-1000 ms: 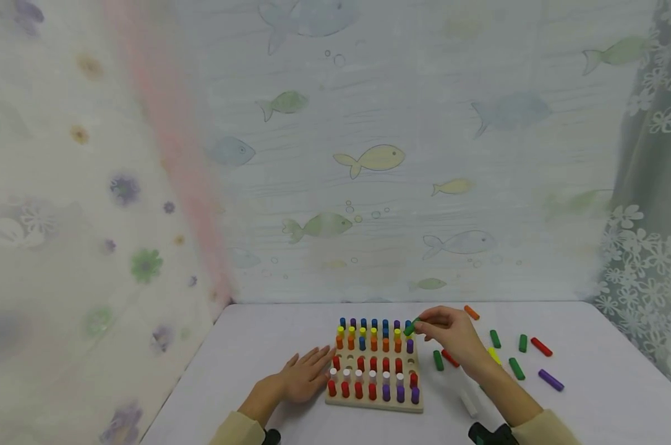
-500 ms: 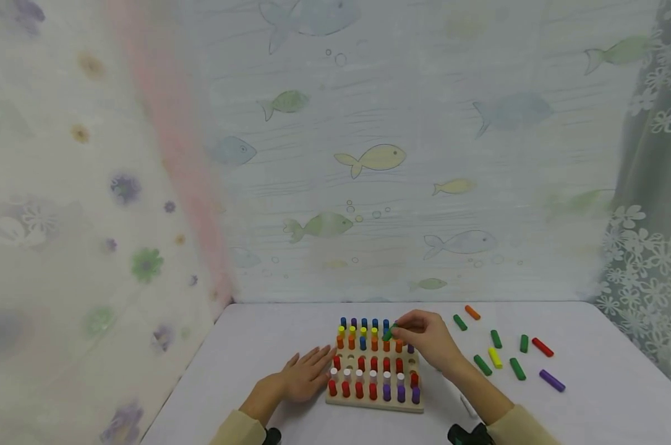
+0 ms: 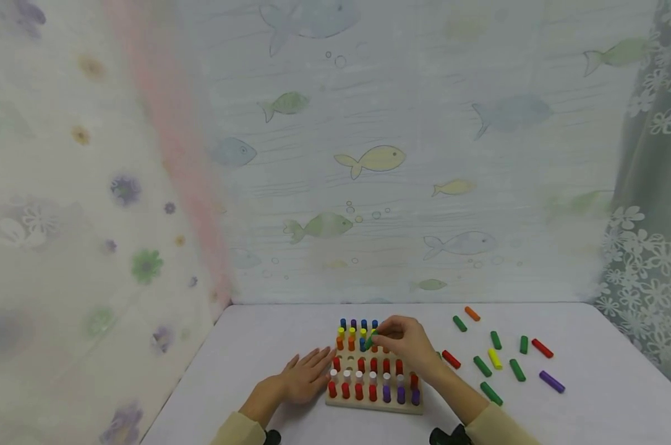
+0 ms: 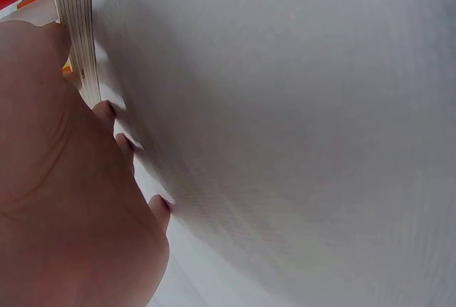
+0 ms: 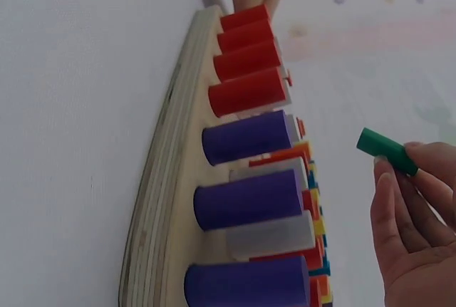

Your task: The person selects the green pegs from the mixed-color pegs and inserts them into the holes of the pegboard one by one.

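Observation:
A wooden pegboard [image 3: 374,405] stands on the white table, with rows of upright pegs in red, white, purple, orange, yellow and blue. Above its middle rows my right hand [image 3: 407,343] pinches a green peg [image 5: 387,150] between thumb and fingertips, tilted and apart from the board. A few bare holes show in the row behind the white pegs, near the left side. My left hand [image 3: 307,374] lies flat at the board's left edge, fingers straight; in the left wrist view its fingertips [image 4: 105,113] are close beside the board's layered side. The right hand hides some back-row pegs.
Loose pegs lie on the table to the right: several green, such as one green peg [image 3: 491,393], a red peg [image 3: 542,347], a yellow peg [image 3: 495,358], an orange peg [image 3: 472,313] and a purple peg [image 3: 551,381]. A fish-printed curtain [image 3: 368,204] hangs behind the table.
My right hand has moved left across the board, carrying the green peg from the back right corner to above the middle. The left hand has stayed in place.

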The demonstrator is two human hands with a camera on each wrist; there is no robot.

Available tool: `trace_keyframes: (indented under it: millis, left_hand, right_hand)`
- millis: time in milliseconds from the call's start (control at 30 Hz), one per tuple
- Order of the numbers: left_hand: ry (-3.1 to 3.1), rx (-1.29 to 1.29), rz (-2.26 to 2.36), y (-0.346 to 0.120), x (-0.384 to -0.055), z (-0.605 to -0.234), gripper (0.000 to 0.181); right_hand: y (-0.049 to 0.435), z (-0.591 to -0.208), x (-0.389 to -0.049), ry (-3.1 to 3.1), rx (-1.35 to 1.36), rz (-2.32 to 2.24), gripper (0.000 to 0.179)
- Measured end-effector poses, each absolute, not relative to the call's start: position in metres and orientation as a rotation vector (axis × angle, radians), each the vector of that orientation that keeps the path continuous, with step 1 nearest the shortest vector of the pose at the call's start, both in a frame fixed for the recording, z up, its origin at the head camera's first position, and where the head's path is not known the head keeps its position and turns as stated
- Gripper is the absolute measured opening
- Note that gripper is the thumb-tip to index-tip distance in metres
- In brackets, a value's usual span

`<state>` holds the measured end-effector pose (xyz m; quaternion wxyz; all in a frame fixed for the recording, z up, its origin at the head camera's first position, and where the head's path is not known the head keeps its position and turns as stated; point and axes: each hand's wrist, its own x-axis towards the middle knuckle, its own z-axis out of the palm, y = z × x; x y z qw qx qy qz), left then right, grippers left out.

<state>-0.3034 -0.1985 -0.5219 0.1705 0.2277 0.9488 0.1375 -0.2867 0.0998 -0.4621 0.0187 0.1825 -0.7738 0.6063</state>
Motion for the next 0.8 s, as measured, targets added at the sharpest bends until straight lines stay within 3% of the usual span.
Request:
trace_keyframes:
  millis: [800]
  left_hand:
    - [2.692,0.632,0.350,-0.185,-0.279,-0.483,0.062]
  right_hand:
    - [0.064,-0.482,-0.291,-2.419,0.535,1.756,0.016]
